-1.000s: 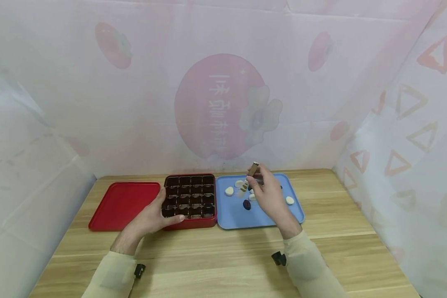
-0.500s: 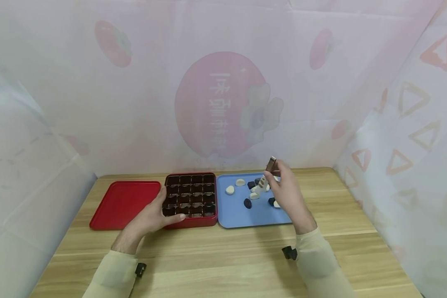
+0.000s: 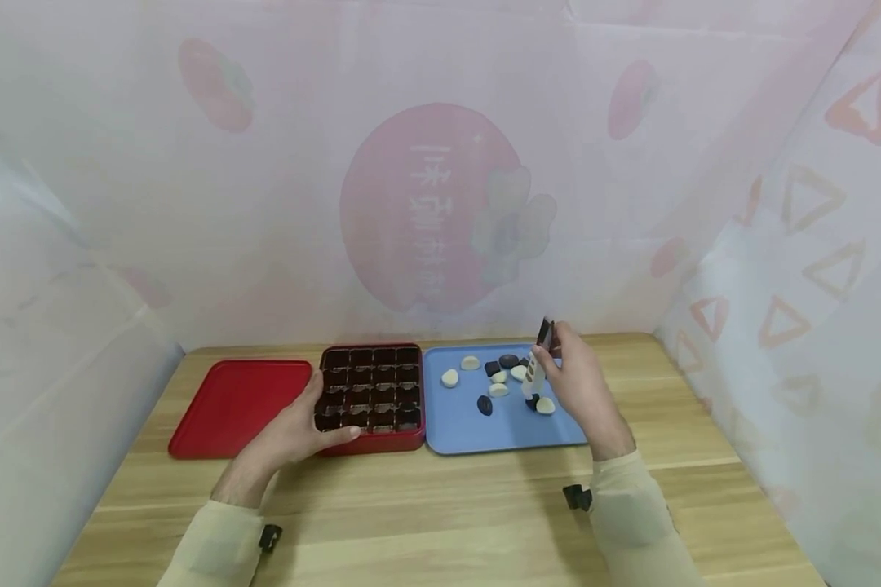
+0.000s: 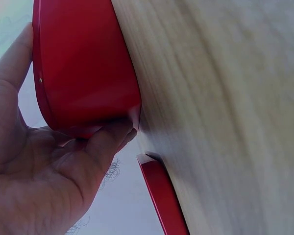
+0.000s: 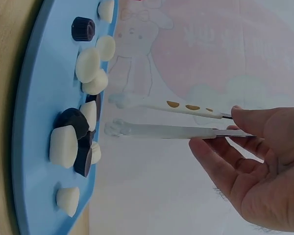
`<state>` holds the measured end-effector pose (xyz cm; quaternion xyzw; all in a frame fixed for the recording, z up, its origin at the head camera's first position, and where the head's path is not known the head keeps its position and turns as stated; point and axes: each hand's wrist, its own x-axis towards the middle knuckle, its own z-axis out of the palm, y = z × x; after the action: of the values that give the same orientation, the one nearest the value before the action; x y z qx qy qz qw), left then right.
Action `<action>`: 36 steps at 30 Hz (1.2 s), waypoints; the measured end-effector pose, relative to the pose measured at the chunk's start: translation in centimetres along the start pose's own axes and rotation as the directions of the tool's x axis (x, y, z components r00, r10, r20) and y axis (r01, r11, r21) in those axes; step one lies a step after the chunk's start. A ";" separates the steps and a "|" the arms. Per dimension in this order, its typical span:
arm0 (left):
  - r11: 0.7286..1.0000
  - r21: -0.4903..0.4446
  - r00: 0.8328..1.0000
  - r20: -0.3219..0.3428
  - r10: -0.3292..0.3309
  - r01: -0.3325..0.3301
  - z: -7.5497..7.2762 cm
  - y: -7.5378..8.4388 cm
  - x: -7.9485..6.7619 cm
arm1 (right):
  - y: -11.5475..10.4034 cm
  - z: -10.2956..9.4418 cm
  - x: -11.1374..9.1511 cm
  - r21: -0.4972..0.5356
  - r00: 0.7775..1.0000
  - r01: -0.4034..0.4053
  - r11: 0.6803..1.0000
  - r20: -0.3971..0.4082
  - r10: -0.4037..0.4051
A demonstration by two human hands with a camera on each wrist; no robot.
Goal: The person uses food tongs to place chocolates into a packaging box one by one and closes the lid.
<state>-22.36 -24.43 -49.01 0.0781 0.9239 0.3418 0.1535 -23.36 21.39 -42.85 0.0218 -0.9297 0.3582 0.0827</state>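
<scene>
My left hand (image 3: 282,440) holds the near left corner of a red box (image 3: 389,443), thumb along its front and fingers at its left side. Inside the box is a dark brown insert (image 3: 373,377) divided into small compartments. In my right hand (image 3: 580,387) is a pair of food tongs (image 5: 171,131) with pale, paw-like tips. Those tips stand apart with nothing between them, pointing down at the blue tray (image 3: 470,432). Close below them lie a dark chocolate (image 3: 533,403) and a white chocolate (image 3: 546,406).
Several more white and dark chocolates lie on the blue tray, among them a dark one (image 3: 485,405) near its middle. A flat red lid (image 3: 238,403) rests on the wooden table (image 3: 411,522) left of the box. A printed curtain (image 3: 301,204) stands behind.
My right hand has moved to the right over the blue tray with the tongs, then lowered their tips toward the chocolates there. My left hand has stayed at the box's corner.
</scene>
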 end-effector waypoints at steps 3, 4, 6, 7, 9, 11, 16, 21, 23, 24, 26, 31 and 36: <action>1.000 -0.004 1.000 0.000 0.004 -0.004 0.1 -0.1 0.0 | 0.2 0.3 0.0 -0.031 1.000 -0.014 0.999 0.022 0.015; 1.000 -0.003 1.000 0.000 0.005 -0.005 0.2 -0.1 0.0 | 0.2 0.4 0.1 -0.036 0.999 -0.016 0.999 0.027 0.017; 1.000 -0.011 1.000 -0.002 0.005 -0.005 0.2 -0.1 0.1 | 0.3 0.5 0.2 -0.042 0.999 -0.018 0.999 0.031 0.019; 1.000 -0.008 1.000 -0.003 0.005 -0.005 0.1 -0.1 0.1 | 0.3 0.6 0.2 -0.042 0.999 -0.021 0.999 0.034 0.022; 1.000 -0.003 1.000 -0.002 0.006 -0.006 0.0 -0.1 0.0 | 0.3 0.8 0.3 -0.038 0.999 -0.028 0.999 0.041 0.030; 1.000 -0.003 1.000 -0.003 0.005 -0.005 -0.1 0.0 0.0 | 0.2 1.0 0.4 -0.040 0.998 -0.035 0.999 0.047 0.037; 1.000 -0.002 1.000 -0.003 0.000 0.000 -0.1 0.0 0.1 | 0.4 1.4 0.3 -0.054 0.999 -0.022 0.998 0.035 0.024; 1.000 0.002 1.000 0.002 -0.006 0.006 0.1 -0.1 0.2 | 0.5 1.8 0.3 -0.077 0.999 -0.005 0.997 0.031 0.007; 1.000 0.003 1.000 0.005 -0.009 0.009 0.1 -0.1 0.2 | 0.6 2.0 0.3 -0.091 0.999 -0.003 0.996 0.032 0.006; 1.000 -0.002 1.000 0.006 -0.012 0.012 0.1 -0.1 0.2 | 0.7 2.1 0.4 -0.095 1.000 -0.002 0.995 0.030 0.005; 1.000 -0.005 1.000 0.008 -0.010 0.010 0.1 -0.1 0.2 | 0.8 2.2 0.4 -0.096 1.000 -0.001 0.995 0.025 0.004; 1.000 -0.005 1.000 0.007 0.003 -0.003 0.1 0.0 0.2 | 1.0 2.5 0.6 -0.090 1.000 0.000 0.996 0.024 0.002; 1.000 -0.008 1.000 0.007 -0.004 0.004 0.0 0.1 0.2 | 1.2 2.7 0.7 -0.091 0.999 0.019 0.996 0.028 -0.017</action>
<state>-22.51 -24.33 -49.02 0.0767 0.9221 0.3448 0.1578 -24.53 20.42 -45.51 0.0310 -0.9459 0.3142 0.0743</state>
